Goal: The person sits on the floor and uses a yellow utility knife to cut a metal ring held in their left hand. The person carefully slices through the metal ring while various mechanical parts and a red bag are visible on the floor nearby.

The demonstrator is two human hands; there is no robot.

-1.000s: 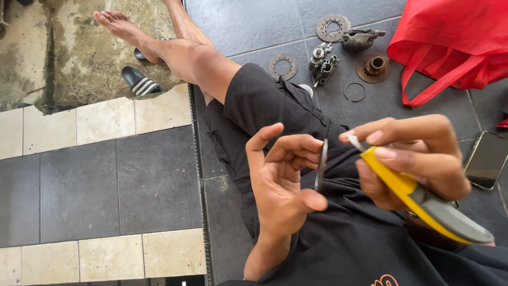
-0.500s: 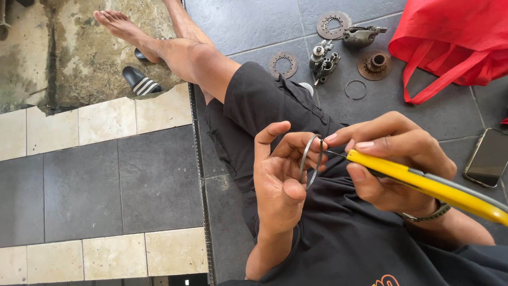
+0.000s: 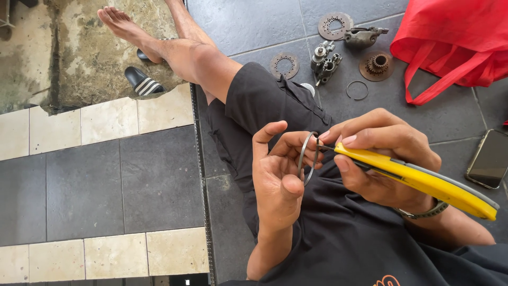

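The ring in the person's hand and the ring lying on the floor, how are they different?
The held metal ring is pinched upright in the left hand, while the floor ring lies flat on the dark tile. The held ring shows edge-on as a narrow loop; the floor ring shows as a full circle. The yellow-handled tool in the right hand touches the held ring; nothing touches the floor ring. Both are thin, grey and open in the middle.

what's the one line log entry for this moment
left hand: holds metal ring | right hand: holds yellow knife, tip at ring | seated on tiles
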